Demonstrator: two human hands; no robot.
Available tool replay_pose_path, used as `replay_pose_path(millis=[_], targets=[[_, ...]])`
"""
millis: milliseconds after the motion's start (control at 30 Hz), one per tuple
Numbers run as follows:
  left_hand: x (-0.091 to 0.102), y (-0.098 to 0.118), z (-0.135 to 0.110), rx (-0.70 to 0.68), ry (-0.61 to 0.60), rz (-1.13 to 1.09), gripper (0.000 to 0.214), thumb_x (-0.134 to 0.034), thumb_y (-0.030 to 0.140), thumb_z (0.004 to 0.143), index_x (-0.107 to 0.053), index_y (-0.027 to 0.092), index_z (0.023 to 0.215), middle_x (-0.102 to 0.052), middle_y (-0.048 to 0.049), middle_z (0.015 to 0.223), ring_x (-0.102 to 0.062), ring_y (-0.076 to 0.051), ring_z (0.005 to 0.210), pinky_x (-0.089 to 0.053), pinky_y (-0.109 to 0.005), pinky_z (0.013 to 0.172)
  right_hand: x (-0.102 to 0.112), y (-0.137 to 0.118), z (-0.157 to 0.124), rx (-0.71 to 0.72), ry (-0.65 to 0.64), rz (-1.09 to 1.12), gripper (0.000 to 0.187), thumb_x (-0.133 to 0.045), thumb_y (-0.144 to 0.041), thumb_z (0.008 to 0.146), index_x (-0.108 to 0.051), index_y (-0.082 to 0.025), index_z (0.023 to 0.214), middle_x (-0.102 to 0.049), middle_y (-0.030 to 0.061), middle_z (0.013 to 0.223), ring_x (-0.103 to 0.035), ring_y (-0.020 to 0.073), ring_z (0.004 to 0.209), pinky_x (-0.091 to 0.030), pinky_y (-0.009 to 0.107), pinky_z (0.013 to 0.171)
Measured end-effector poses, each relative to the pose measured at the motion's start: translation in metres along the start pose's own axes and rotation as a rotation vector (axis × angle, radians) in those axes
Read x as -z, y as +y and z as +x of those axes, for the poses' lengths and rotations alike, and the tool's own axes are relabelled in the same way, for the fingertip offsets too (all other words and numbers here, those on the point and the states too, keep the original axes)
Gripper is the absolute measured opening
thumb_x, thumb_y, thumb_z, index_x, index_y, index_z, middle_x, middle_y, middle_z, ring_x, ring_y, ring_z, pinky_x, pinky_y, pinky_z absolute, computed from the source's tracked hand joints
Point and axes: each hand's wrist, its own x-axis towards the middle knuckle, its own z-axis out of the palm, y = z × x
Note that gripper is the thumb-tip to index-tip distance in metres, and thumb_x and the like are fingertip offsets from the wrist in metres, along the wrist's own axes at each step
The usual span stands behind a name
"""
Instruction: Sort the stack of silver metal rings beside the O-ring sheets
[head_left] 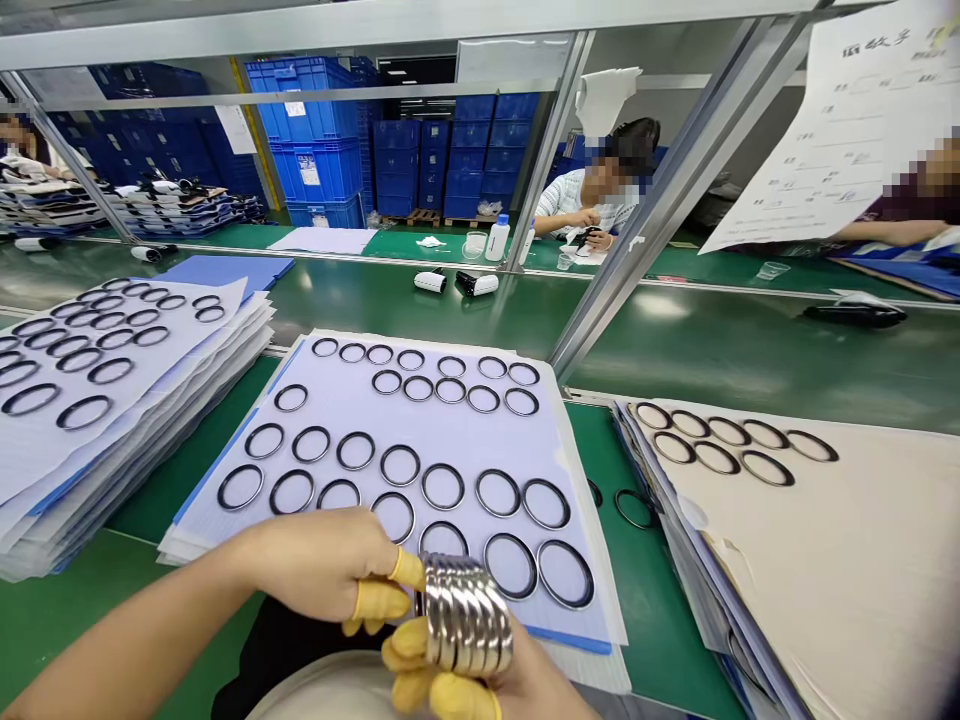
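My right hand (480, 685), with yellow finger cots, holds a stack of silver metal rings (465, 612) at the bottom centre. My left hand (330, 565), also with yellow cots on its fingertips, pinches the left end of that stack. Just beyond my hands lies a white sheet (420, 420) on a pile of blue-edged boards, covered with several dark rings (442, 486) in rows.
A tall pile of sheets with rings (97, 390) sits at the left, another pile (787, 530) at the right. A loose ring (636, 508) lies on the green table. A slanted metal post (637, 250) rises behind. Across the conveyor a seated person (600, 200) works.
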Motion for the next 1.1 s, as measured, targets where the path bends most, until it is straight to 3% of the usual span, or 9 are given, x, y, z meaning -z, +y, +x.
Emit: replay_pose_path(millis=[100, 200, 333, 500, 600, 733, 867, 967, 1100], targets=[[0.005, -0.001, 0.000, 0.062, -0.220, -0.252, 0.016, -0.046, 0.011, 0.088, -0.061, 0.018, 0.086, -0.057, 0.0043, 0.055, -0.053, -0.007, 0.041, -0.042, -0.014, 0.045, 0.006, -0.018, 0.004, 0.013, 0.016, -0.320, 0.046, -0.074, -0.055, 0.068, -0.071, -0.022, 0.100, -0.071, 0.0052, 0.101, -0.065, 0.0312, 0.099, -0.050, 0.040, 0.091], [-0.008, -0.006, 0.009, 0.042, -0.313, -0.477, 0.022, -0.053, 0.036, 0.089, -0.061, 0.017, 0.097, -0.054, 0.0036, 0.052, -0.051, -0.011, 0.038, -0.044, -0.018, 0.042, 0.012, -0.027, 0.003, 0.035, 0.090, -0.400, 0.068, -0.080, -0.052, 0.060, -0.062, -0.027, 0.120, -0.067, 0.0075, 0.117, -0.059, 0.0337, 0.113, -0.043, 0.042, 0.101], [-0.032, -0.021, 0.019, -0.116, -0.179, -0.425, 0.063, -0.035, 0.071, 0.085, -0.061, 0.014, 0.095, -0.057, -0.0019, 0.057, -0.051, -0.013, 0.044, -0.043, -0.021, 0.044, 0.015, -0.022, -0.004, 0.073, 0.110, -0.187, 0.097, -0.087, -0.045, 0.054, -0.043, -0.028, 0.138, -0.055, 0.0129, 0.134, -0.057, 0.0338, 0.118, -0.044, 0.043, 0.101], [-0.044, -0.025, 0.023, -0.153, -0.002, -0.648, 0.078, -0.023, 0.076, 0.083, -0.065, 0.011, 0.093, -0.066, -0.0110, 0.074, -0.059, -0.017, 0.063, -0.049, -0.026, 0.060, 0.010, -0.016, -0.006, 0.103, 0.123, 0.040, 0.110, -0.085, -0.060, 0.045, -0.038, -0.024, 0.138, -0.058, 0.0155, 0.125, -0.063, 0.0337, 0.104, -0.049, 0.048, 0.092], [-0.044, -0.019, 0.026, -0.053, 0.081, -0.832, 0.060, -0.047, 0.067, 0.083, -0.069, 0.013, 0.088, -0.066, -0.0093, 0.082, -0.059, -0.018, 0.077, -0.048, -0.030, 0.076, 0.008, -0.018, -0.005, 0.099, 0.207, -0.089, 0.104, -0.081, -0.065, 0.050, -0.040, -0.023, 0.136, -0.062, 0.0146, 0.114, -0.064, 0.0331, 0.099, -0.051, 0.046, 0.089], [-0.045, -0.016, 0.030, 0.060, 0.157, -1.013, 0.038, -0.068, 0.052, 0.077, -0.073, 0.015, 0.079, -0.061, -0.0016, 0.071, -0.055, -0.013, 0.069, -0.046, -0.027, 0.076, 0.008, -0.021, -0.004, 0.199, 0.307, -0.302, 0.092, -0.073, -0.069, 0.058, -0.046, -0.024, 0.134, -0.050, 0.0145, 0.130, -0.052, 0.0354, 0.119, -0.040, 0.047, 0.103], [-0.046, -0.019, 0.032, 0.099, 0.184, -0.999, 0.035, -0.071, 0.048, 0.076, -0.073, 0.013, 0.074, -0.058, -0.0011, 0.066, -0.052, -0.012, 0.065, -0.046, -0.026, 0.071, 0.013, -0.017, -0.001, 0.175, 0.233, -0.406, 0.087, -0.061, -0.078, 0.061, -0.053, -0.023, 0.128, -0.051, 0.0149, 0.131, -0.053, 0.0344, 0.118, -0.041, 0.047, 0.102], [-0.040, -0.017, 0.030, 0.062, 0.181, -0.899, 0.038, -0.065, 0.049, 0.080, -0.070, 0.013, 0.072, -0.059, -0.0035, 0.069, -0.054, -0.014, 0.064, -0.048, -0.027, 0.068, 0.021, -0.007, 0.003, 0.204, 0.198, -0.509, 0.086, -0.069, -0.074, 0.055, -0.059, -0.022, 0.123, -0.050, 0.0153, 0.137, -0.047, 0.0361, 0.125, -0.036, 0.049, 0.106], [-0.025, -0.009, 0.023, -0.004, 0.347, -0.532, 0.036, -0.053, 0.039, 0.091, -0.068, 0.013, 0.070, -0.062, -0.0068, 0.081, -0.058, -0.015, 0.071, -0.049, -0.024, 0.068, 0.030, 0.007, 0.006, 0.264, 0.156, -0.572, 0.055, -0.071, -0.069, 0.060, -0.074, -0.028, 0.097, -0.068, 0.0105, 0.117, -0.049, 0.0363, 0.126, -0.029, 0.056, 0.110]])
